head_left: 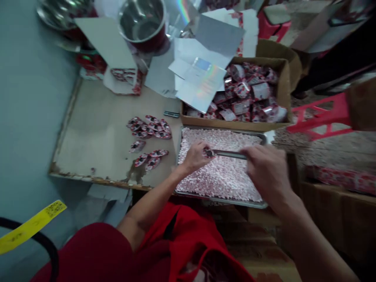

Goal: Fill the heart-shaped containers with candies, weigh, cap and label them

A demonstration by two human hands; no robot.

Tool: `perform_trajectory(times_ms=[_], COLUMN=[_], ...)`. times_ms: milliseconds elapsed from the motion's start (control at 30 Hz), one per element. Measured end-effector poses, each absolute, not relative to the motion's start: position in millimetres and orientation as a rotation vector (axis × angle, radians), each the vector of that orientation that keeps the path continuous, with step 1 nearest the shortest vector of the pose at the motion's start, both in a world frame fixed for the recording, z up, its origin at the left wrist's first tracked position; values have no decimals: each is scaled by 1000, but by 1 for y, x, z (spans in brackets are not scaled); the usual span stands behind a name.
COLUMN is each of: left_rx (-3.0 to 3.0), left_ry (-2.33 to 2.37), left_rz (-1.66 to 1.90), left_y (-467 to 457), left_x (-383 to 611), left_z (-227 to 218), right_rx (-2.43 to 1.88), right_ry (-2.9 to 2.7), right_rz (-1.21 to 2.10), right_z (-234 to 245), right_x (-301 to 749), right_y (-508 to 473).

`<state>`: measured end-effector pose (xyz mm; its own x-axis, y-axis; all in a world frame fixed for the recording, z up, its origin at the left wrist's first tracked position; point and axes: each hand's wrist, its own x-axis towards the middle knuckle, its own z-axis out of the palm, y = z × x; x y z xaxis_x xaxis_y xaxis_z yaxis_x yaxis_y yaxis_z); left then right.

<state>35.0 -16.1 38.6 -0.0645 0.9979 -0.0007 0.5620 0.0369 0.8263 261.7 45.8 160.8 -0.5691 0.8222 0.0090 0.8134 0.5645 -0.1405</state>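
Observation:
Over a metal tray full of small pale pinkish pellets, my left hand is closed around a small red-and-white patterned packet. My right hand, slightly blurred, grips a slim metal tool. Its far end meets the packet at my left fingers, and I cannot make out the shape of that tip. Left of the tray, several similar packets lie in a cluster on the table, with a smaller group nearer the front edge and a single packet between.
Behind the tray stands a cardboard box filled with wrapped patterned packs. White sheets overlap its left corner. Metal bowls and an open white carton occupy the back left. A pink plastic stool is at right.

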Motion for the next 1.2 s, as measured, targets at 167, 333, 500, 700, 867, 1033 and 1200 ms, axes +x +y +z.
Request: perform_trajectory(times_ms=[167, 333, 500, 700, 867, 1033, 1200], left_rx=[1140, 525, 270, 230, 1493, 2198, 2229], left_ry=[2154, 2697, 2627, 2711, 2653, 1692, 1286], left_rz=[1152, 1095, 1032, 856, 817, 474, 113], left_y=[-102, -213, -234, -213, -92, 154, 265], left_x=[-57, -198, -245, -214, -144, -19, 43], left_z=[56, 44, -11, -9, 50, 64, 38], right_rx=[-1989, -2133, -2025, -1963, -1821, -1723, -1703], right_ry=[-2272, -2020, -1878, -1712, -1619, -1530, -1425], right_rz=[397, 736, 999, 1202, 1326, 1398, 1419], right_z=[87, 2, -55, -62, -49, -36, -13], right_x=[391, 465, 369, 321, 341, 337, 332], right_y=[37, 1, -13, 7, 8, -3, -12])
